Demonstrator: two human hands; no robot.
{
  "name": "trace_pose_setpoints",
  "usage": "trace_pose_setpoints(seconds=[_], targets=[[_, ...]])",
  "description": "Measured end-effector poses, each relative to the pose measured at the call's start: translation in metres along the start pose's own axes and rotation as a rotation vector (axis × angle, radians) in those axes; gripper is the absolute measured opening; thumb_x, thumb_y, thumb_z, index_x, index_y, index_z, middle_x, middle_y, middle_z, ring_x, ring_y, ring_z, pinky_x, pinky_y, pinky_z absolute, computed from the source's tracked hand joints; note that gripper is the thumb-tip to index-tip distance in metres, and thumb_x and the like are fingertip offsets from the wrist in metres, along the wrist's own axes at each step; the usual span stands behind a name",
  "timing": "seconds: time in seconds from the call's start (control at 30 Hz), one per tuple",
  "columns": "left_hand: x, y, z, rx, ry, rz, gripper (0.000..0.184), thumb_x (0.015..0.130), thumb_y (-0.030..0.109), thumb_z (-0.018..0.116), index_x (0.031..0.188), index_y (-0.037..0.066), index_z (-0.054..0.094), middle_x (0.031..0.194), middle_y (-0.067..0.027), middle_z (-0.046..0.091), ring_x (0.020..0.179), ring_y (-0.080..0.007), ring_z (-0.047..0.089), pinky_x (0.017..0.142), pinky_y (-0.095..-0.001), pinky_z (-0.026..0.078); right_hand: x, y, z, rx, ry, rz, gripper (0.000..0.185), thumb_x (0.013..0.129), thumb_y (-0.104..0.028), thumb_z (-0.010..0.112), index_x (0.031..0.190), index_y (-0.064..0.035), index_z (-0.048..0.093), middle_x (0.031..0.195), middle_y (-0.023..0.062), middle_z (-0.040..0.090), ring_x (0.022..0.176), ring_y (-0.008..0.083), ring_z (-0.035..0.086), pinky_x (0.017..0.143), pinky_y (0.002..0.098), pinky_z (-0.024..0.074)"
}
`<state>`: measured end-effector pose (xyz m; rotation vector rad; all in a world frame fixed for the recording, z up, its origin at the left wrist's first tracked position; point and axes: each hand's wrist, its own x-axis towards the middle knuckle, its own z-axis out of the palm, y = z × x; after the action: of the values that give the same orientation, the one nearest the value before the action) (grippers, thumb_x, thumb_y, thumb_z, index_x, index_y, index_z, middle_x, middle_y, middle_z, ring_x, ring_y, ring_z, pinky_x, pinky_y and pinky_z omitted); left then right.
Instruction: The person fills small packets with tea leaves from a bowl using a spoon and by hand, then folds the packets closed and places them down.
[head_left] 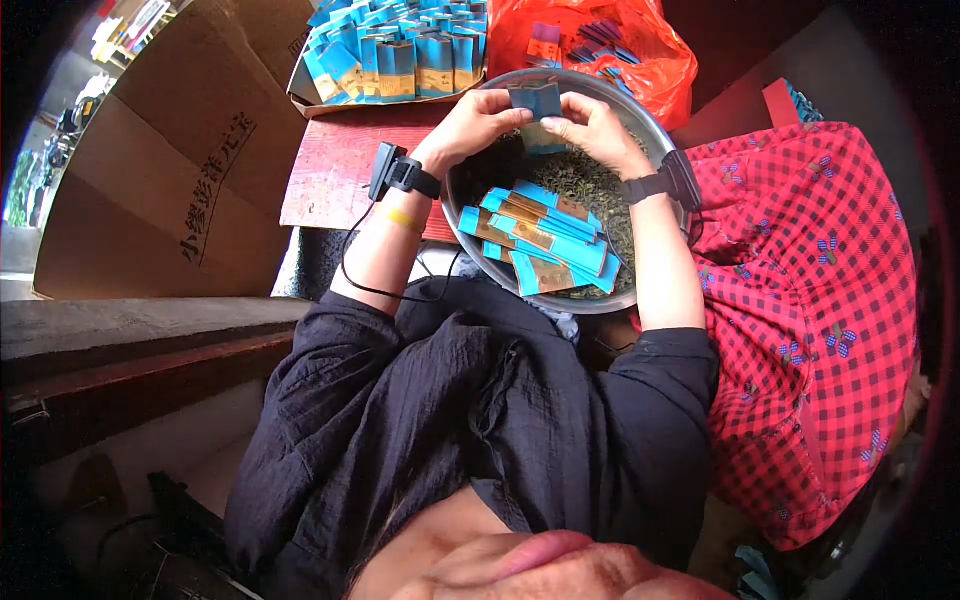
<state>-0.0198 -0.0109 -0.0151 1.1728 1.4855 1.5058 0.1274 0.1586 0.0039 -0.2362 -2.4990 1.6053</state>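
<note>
"Nearest?"
"Flat packets point(545, 240) in the basin point(590, 304)."
"And the held packet point(536, 98)?"
"Above the basin's far side. Left hand point(468, 130) and right hand point(605, 135) each have a grip on one side of it."
"How will it handle?"
"Light, probably, like thin card, easily creased. Pinch the side edges gently."
"Beyond?"
"A box point(300, 82) of packets."

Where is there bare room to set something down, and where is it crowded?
The red tabletop has a bare patch bordered by the large carton, the packet-filled tray and the left forearm. In the basin, leaves show between the packet pile and right hand, leaving little room. Crowded: the tray, that pile and the red bag of packets.
</note>
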Motion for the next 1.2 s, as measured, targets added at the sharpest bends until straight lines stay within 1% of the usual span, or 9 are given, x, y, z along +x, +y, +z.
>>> trace_pose_setpoints(seconds=[0.37, 0.43, 0.67, 0.77, 0.87, 0.97, 1.03, 1.1, 1.2], targets=[[-0.002, 0.005, 0.006, -0.033, 0.079, 0.034, 0.03, 0.094, 0.017, 0.059, 0.119, 0.001, 0.06, 0.096, 0.0028, 0.063, 0.083, -0.0043, 0.052, 0.074, -0.0217, 0.046, -0.001, -0.004, 0.001, -0.115, 0.088, -0.065, 0.025, 0.086, -0.021, 0.07, 0.101, -0.001, 0.064, 0.091, 0.0014, 0.065, 0.085, 0.0088, 0.058, 0.077, 0.0271, 0.0487], [-0.002, 0.005, 0.003, -0.021, 0.018, -0.016, 0.037, 0.095, 0.022, 0.057, 0.127, 0.003, 0.055, 0.109, 0.0013, 0.062, 0.098, -0.007, 0.054, 0.087, -0.0233, 0.045, -0.001, -0.003, 0.002, -0.095, 0.101, -0.096, 0.023, 0.087, -0.02, 0.068, 0.1, -0.0018, 0.064, 0.089, -0.0008, 0.063, 0.084, 0.007, 0.056, 0.076, 0.026, 0.0477], [0.0, 0.003, 0.005, -0.081, 0.022, 0.115, 0.044, 0.093, 0.02, 0.06, 0.132, 0.004, 0.049, 0.125, -0.0042, 0.057, 0.108, -0.0103, 0.054, 0.089, -0.0256, 0.046, 0.0, -0.012, -0.001, 0.04, 0.292, -0.192, 0.021, 0.086, -0.016, 0.069, 0.097, 0.0016, 0.064, 0.086, 0.0004, 0.066, 0.077, 0.0069, 0.058, 0.071, 0.0246, 0.0484], [0.0, -0.001, 0.001, 0.041, 0.034, -0.019, 0.031, 0.093, 0.022, 0.061, 0.115, 0.0, 0.061, 0.103, -0.0009, 0.063, 0.092, -0.0075, 0.056, 0.08, -0.023, 0.046, 0.0, -0.016, 0.004, 0.072, 0.26, -0.171, 0.022, 0.087, -0.016, 0.068, 0.101, 0.0014, 0.064, 0.088, 0.0004, 0.066, 0.079, 0.0069, 0.058, 0.072, 0.0251, 0.0485], [-0.001, 0.001, 0.005, 0.058, 0.111, 0.039, 0.027, 0.093, 0.021, 0.06, 0.107, -0.002, 0.064, 0.084, 0.0012, 0.062, 0.076, -0.0057, 0.052, 0.069, -0.0229, 0.045, -0.001, -0.009, 0.004, 0.038, 0.22, -0.174, 0.027, 0.088, -0.02, 0.067, 0.107, -0.0009, 0.063, 0.09, -0.0013, 0.065, 0.08, 0.0053, 0.055, 0.07, 0.0232, 0.0457], [-0.001, 0.002, 0.007, 0.038, 0.128, 0.041, 0.026, 0.093, 0.021, 0.06, 0.106, -0.002, 0.065, 0.085, 0.0009, 0.062, 0.076, -0.0055, 0.052, 0.068, -0.0226, 0.045, -0.002, -0.009, 0.0, -0.002, 0.18, -0.155, 0.03, 0.089, -0.024, 0.066, 0.11, -0.0032, 0.063, 0.092, -0.0033, 0.063, 0.08, 0.0039, 0.053, 0.068, 0.0209, 0.0426], [-0.002, 0.002, 0.006, -0.014, 0.141, 0.048, 0.026, 0.093, 0.021, 0.06, 0.106, -0.002, 0.065, 0.084, 0.001, 0.062, 0.075, -0.0057, 0.052, 0.067, -0.0226, 0.045, -0.002, -0.012, 0.0, 0.011, 0.221, -0.138, 0.025, 0.087, -0.018, 0.068, 0.103, 0.0006, 0.064, 0.086, -0.0007, 0.065, 0.081, 0.0059, 0.057, 0.074, 0.0246, 0.0481], [-0.002, 0.003, 0.002, 0.055, 0.069, -0.024, 0.028, 0.095, 0.022, 0.059, 0.109, -0.001, 0.063, 0.096, 0.0004, 0.064, 0.088, -0.0058, 0.056, 0.078, -0.0226, 0.047, -0.003, -0.019, 0.004, 0.078, 0.232, -0.157, 0.024, 0.087, -0.018, 0.068, 0.102, 0.0002, 0.064, 0.085, -0.0011, 0.064, 0.08, 0.0053, 0.056, 0.072, 0.0239, 0.0475], [0.0, 0.0, 0.003, 0.031, 0.061, -0.01, 0.028, 0.094, 0.022, 0.059, 0.111, -0.001, 0.062, 0.098, -0.0002, 0.064, 0.089, -0.0061, 0.056, 0.079, -0.0231, 0.047, -0.004, -0.02, 0.003, 0.121, 0.253, -0.195, 0.022, 0.088, -0.018, 0.068, 0.1, -0.0005, 0.064, 0.082, -0.0014, 0.064, 0.075, 0.0051, 0.056, 0.067, 0.0232, 0.0469]])
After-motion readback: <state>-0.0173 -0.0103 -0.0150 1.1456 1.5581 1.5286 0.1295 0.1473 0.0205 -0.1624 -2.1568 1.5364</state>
